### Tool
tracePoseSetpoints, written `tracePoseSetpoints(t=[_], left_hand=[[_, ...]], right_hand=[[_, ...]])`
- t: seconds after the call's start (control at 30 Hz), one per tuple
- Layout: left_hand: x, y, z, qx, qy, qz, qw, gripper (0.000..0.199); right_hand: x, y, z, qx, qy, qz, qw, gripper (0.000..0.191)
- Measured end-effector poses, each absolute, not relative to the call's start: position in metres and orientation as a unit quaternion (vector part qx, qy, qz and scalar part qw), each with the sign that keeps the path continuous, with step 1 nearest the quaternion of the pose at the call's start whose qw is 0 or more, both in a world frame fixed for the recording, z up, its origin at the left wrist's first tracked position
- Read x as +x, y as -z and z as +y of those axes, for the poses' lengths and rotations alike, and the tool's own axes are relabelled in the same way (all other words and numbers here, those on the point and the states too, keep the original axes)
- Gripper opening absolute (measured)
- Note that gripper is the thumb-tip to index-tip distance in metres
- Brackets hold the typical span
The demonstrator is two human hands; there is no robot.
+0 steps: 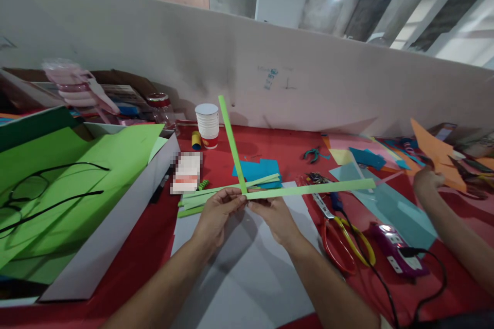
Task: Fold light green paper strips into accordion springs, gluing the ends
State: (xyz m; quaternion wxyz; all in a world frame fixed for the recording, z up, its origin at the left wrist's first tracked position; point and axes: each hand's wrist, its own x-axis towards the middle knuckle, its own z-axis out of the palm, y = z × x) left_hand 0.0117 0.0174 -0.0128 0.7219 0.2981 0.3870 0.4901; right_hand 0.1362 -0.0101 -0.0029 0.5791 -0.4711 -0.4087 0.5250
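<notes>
Two green paper strips meet at their ends between my hands. One paper strip (232, 146) stands up and leans slightly left; a paler paper strip (312, 189) reaches out to the right. My left hand (223, 211) pinches the joined ends with thumb and fingers. Beside it, nearly touching, my right hand (275, 212) grips the near end of the pale strip. How the ends are joined is hidden by my fingertips. Below lies a white sheet (247, 272), with several loose green strips (193, 199) behind my left hand and blue paper (266, 168) beyond.
A box (116, 221) with green sheets and glasses (33, 190) stands left. Paper cups (207, 123) are at the back. Scissors (339, 241), pliers (314, 154) and a purple power strip (397, 252) lie right. Another person's hand (426, 182) holds orange paper (440, 151).
</notes>
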Motion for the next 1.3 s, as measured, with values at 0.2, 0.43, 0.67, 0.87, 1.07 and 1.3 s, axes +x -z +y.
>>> tracePoseSetpoints(t=[0.2, 0.43, 0.67, 0.87, 1.07, 1.3], left_hand=[[0.013, 0.011, 0.014, 0.300, -0.489, 0.375, 0.728, 0.025], [0.012, 0.011, 0.016, 0.282, -0.468, 0.381, 0.746, 0.018], [0.013, 0.008, 0.013, 0.311, -0.477, 0.379, 0.729, 0.022], [0.007, 0.010, 0.015, 0.352, -0.380, 0.407, 0.752, 0.023], [0.005, 0.004, 0.015, 0.416, -0.350, 0.437, 0.717, 0.024], [0.008, 0.010, 0.017, 0.430, -0.404, 0.450, 0.670, 0.019]], right_hand=[[0.138, 0.012, -0.008, -0.523, -0.490, -0.389, 0.579, 0.017], [0.139, 0.009, -0.009, -0.536, -0.485, -0.409, 0.557, 0.012], [0.141, 0.004, -0.008, -0.544, -0.497, -0.391, 0.551, 0.012], [0.152, 0.006, -0.007, -0.553, -0.499, -0.444, 0.497, 0.012], [0.155, 0.006, -0.006, -0.554, -0.504, -0.466, 0.470, 0.016], [0.144, 0.013, -0.008, -0.563, -0.475, -0.468, 0.488, 0.027]])
